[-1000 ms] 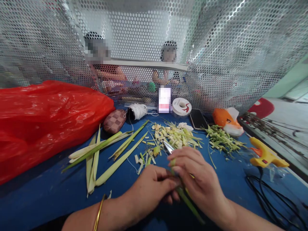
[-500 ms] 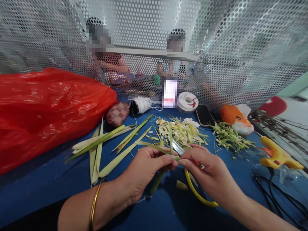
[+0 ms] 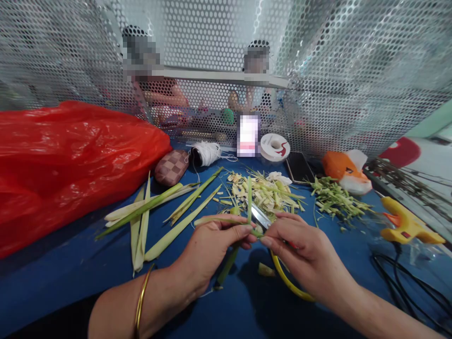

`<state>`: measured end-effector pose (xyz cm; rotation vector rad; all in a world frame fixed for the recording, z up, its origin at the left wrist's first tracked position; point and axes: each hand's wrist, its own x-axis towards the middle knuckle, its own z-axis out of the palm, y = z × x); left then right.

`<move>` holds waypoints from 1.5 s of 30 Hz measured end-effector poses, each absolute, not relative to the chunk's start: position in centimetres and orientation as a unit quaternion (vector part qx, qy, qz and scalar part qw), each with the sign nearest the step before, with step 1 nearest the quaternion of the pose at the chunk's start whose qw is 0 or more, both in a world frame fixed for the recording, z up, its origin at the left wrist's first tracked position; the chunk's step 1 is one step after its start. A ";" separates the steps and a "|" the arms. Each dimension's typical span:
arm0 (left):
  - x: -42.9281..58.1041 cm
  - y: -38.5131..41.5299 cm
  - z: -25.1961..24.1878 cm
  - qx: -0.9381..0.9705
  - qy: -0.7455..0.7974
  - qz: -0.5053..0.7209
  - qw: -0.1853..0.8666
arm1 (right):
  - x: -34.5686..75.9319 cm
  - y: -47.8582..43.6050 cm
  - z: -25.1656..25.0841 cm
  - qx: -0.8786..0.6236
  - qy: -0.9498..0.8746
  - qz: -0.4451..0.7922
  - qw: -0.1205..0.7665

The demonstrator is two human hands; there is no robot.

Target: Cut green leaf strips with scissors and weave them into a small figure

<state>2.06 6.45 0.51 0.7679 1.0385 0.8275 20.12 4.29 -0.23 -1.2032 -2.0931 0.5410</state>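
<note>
My left hand [image 3: 219,242] pinches narrow green leaf strips [image 3: 249,202] between thumb and fingers. One strip sticks up, another points left, and a darker green piece hangs below the fingers. My right hand [image 3: 305,245] is closed at the strips' right end, thumb against forefinger. Scissors [image 3: 260,216] sit in the same hand; their metal blades point up and left past the fingers. A yellow handle loop [image 3: 291,285] shows under the palm, and the grip on it is mostly hidden. Behind the hands lies a heap of leaf trimmings [image 3: 263,190].
Long leaves [image 3: 176,230] lie at left by a red plastic bag [image 3: 77,165]. White string [image 3: 206,154], a ribbon spool [image 3: 274,147], a lit phone [image 3: 248,136] and a dark phone [image 3: 299,168] line the mesh screen. A yellow glue gun [image 3: 406,226] lies right. People sit beyond the mesh.
The strip pointing left now lies lower and flatter, and the upright strip stands straighter. My hands remain together at nearly the same place. The view has shifted slightly.
</note>
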 end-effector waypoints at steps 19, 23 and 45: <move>2.3 6.7 0.3 0.242 0.456 0.416 0.748 | 19.9 3.6 -0.4 -0.473 -0.784 0.096 0.391; 2.6 6.2 0.1 0.248 0.451 0.436 0.738 | 18.5 3.1 -1.2 -0.503 -0.702 0.411 0.292; 2.2 6.6 -0.3 0.329 0.443 0.404 0.730 | 17.9 2.4 -1.4 -0.500 -0.672 0.465 0.288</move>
